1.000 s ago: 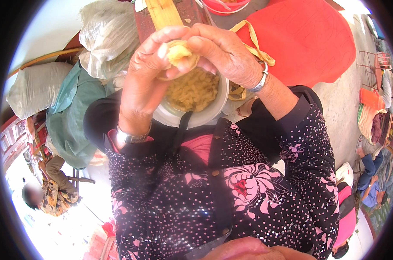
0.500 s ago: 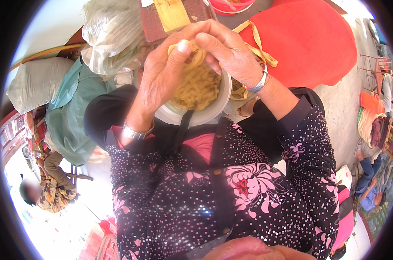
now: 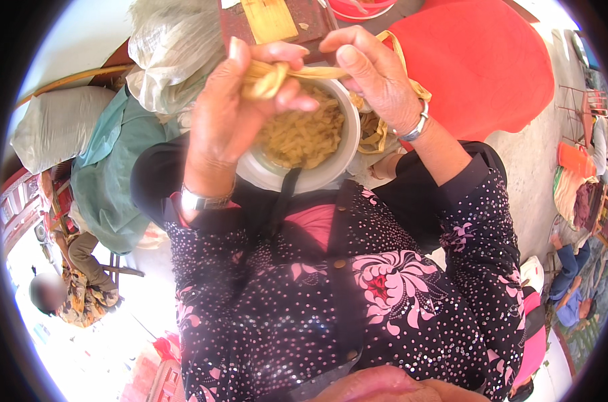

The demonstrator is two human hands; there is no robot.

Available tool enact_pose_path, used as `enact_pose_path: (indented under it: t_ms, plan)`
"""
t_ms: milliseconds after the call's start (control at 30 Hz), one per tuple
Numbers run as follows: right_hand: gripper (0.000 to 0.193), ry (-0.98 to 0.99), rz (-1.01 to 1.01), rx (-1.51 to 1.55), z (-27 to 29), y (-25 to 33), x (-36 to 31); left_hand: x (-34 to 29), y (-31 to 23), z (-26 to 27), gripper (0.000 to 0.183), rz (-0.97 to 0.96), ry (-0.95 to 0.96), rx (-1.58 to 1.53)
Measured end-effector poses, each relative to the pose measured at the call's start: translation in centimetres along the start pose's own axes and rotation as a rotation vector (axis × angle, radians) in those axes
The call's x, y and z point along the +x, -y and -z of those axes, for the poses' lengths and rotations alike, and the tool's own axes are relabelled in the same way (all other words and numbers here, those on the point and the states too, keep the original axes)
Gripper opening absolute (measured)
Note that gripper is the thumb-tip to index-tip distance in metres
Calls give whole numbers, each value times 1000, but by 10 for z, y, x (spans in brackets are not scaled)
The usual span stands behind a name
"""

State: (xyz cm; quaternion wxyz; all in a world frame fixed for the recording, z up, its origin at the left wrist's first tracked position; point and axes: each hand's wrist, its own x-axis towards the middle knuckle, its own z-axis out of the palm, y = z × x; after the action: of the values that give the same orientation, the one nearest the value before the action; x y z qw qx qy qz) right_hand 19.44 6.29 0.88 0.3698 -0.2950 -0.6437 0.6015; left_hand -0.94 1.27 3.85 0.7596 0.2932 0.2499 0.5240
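Observation:
A long, flat, pale yellow strip (image 3: pixel 324 72) with a loose knot in it is stretched between my hands over a white bucket (image 3: pixel 352 137). My left hand (image 3: pixel 217 114) grips the knotted part, its fingers bent around it. The other end of the strip is pinched between thumb and fingers of my right hand (image 3: pixel 388 84). Below them, many small yellow knotted pieces (image 3: pixel 304 137) fill the bucket, partly hidden by my left fingers. More yellow strips (image 3: pixel 374 134) lie beside the bucket, under my right wrist.
A dark red wooden stool (image 3: pixel 317 30) with a yellow board (image 3: pixel 269 20) stands just beyond. To the right spreads a large red sheet (image 3: pixel 478 67); a red basin (image 3: pixel 361 8) is behind. White sacks (image 3: pixel 173 53) and a green cloth (image 3: pixel 109 181) are at left. Other people sit farther off.
My hands were close together, fingertips meeting over the strip. They have since drawn apart sideways, pulling the strip straight, and its knot now shows at my left fingers.

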Motion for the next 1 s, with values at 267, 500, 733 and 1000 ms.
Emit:
enact_pose_path:
  t_ms: [267,500,733,1000]
  plan:
    - [30,43,-144,-109,10,-4,-6,-7,-15,9,55,-132,-82,26]
    - [29,102,-193,-25,5,-11,2,-10,-5,-4,56,-166,-305,473]
    - [27,171,-260,11,-4,-3,2,-10,-6,-8,48,-76,-452,660]
    - [24,225,-297,-4,-12,6,3,-11,-5,-8,21,-36,-407,533]
